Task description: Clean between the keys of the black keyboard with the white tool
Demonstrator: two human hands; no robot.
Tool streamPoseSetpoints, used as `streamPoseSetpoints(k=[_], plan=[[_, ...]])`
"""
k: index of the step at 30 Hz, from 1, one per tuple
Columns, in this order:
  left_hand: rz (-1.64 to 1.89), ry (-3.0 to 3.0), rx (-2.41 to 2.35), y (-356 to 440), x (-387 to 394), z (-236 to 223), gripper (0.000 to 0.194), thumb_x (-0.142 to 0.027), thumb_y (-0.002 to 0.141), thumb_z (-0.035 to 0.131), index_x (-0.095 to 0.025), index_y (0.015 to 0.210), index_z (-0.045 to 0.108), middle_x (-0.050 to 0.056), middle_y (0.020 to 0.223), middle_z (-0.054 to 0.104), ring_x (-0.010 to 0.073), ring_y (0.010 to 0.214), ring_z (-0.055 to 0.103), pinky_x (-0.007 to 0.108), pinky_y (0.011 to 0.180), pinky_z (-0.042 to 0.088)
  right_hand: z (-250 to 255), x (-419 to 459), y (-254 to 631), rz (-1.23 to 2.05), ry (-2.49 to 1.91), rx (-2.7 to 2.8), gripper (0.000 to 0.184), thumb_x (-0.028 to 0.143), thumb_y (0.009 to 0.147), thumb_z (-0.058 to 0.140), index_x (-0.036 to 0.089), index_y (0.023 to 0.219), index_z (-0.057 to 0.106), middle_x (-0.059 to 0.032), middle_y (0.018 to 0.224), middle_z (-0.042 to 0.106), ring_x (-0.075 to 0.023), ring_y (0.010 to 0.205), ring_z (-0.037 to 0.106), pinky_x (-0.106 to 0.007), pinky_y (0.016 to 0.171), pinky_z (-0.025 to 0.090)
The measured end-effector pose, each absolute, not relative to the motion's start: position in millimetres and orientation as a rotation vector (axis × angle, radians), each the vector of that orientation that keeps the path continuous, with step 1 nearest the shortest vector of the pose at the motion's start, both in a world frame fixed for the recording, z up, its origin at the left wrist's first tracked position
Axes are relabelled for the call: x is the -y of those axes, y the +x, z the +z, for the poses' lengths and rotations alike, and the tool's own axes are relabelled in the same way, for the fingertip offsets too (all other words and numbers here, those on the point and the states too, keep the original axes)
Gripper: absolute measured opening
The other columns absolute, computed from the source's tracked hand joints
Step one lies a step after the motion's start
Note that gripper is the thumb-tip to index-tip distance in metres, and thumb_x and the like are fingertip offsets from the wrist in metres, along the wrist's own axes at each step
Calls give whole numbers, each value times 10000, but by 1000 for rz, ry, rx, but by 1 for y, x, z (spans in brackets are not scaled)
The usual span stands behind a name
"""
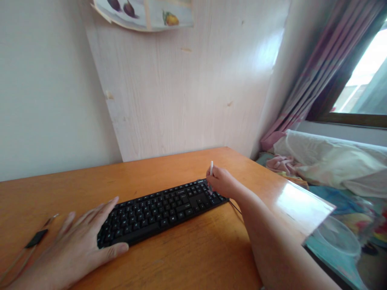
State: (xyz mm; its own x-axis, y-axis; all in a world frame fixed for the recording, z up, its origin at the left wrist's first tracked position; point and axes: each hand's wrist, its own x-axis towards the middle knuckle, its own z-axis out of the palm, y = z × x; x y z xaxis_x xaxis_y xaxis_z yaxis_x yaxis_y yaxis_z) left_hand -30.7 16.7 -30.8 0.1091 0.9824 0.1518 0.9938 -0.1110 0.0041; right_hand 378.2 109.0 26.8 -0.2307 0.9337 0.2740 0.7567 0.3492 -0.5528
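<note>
A black keyboard (163, 209) lies across the orange wooden desk (169, 257). My left hand (75, 245) rests flat on the desk at the keyboard's left end, fingers stretched out, thumb along its front edge. My right hand (222, 181) hovers over the keyboard's right end, fingers pinched round a thin white stick (211, 168) that points down at the keys. The stick's lower tip is hidden among the keys and my fingers.
A small black tag on a thin cord (36, 238) lies at the desk's left. A pale wooden board (187, 88) leans on the wall behind. To the right are a bed with bundled bedding (329, 161), a curtain (320, 68) and a window (365, 76).
</note>
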Motion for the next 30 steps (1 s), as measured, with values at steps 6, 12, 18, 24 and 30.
streamPoseSetpoints(k=[6,12,18,24,30], plan=[[-233,-2271,2014,-36,-19,-35,1118,-821,718,553,-198,1602,270,197,1521,495,472,1384,451,686,1182,137,27,-109,380,424,-1459,2103,188,118,836,451,194,667,486,-1,615,599,-129,598,509,-260,572,293],[-198,-2267,2020,-34,-18,-33,1143,-836,709,546,-181,1603,264,202,1517,498,473,1383,451,679,1188,127,25,-112,384,455,-1447,2059,175,154,849,444,195,683,483,17,601,569,-126,593,504,-256,559,284],[-114,-2262,2054,-31,-18,-30,1154,-858,732,489,-150,1608,235,224,1537,463,478,1403,421,687,1185,105,21,-114,379,433,-1448,2066,182,139,854,447,197,688,498,1,627,594,-135,614,514,-258,586,305],[-99,-2262,2054,-30,-17,-31,1149,-860,742,471,-151,1611,223,217,1546,455,467,1421,401,673,1194,90,11,-121,379,418,-1406,1962,77,163,868,477,204,816,515,7,667,614,-149,654,548,-251,615,336],[-44,-2229,2090,-25,-17,-26,1174,-875,737,439,-107,1602,237,240,1535,459,474,1416,403,685,1182,112,3,-129,380,417,-1332,1874,55,216,901,491,210,849,511,0,689,627,-156,664,572,-254,634,371]])
